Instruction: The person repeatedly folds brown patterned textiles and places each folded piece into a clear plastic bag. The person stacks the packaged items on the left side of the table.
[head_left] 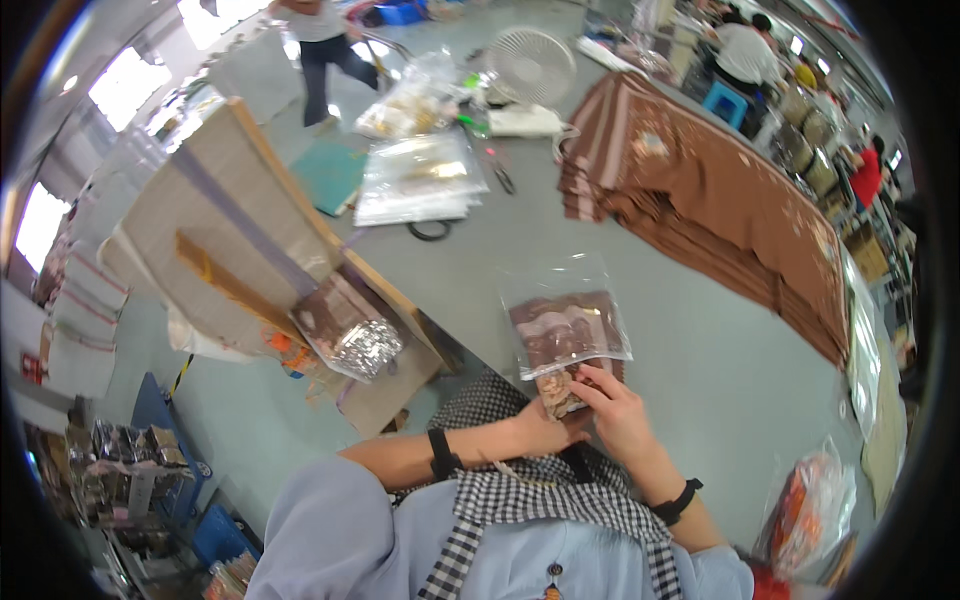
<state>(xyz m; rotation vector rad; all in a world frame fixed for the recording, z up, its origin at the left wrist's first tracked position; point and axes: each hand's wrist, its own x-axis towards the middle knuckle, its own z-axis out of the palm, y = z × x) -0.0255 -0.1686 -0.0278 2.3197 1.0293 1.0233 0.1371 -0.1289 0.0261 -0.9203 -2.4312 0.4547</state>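
A clear plastic bag (590, 278) lies at the table's near edge in front of me, with a folded brown fabric piece (560, 390) partly inside it. The lower end of the fabric, with a pale floral pattern, sticks out of the bag's near opening. My left hand (541, 430) grips that end from below and the left; its fingertips are mostly hidden. From the right, my right hand (615, 402) closes its thumb and fingers on the same end near the bag's edge.
Brown patterned fabric (700, 180) lies stacked along the right. A wooden-edged box (270, 190) on the left holds a filled, partly silver packet (355, 335). Farther back are clear bags (420, 180), scissors (502, 178), a black ring (429, 232) and a fan (530, 65). People are beyond.
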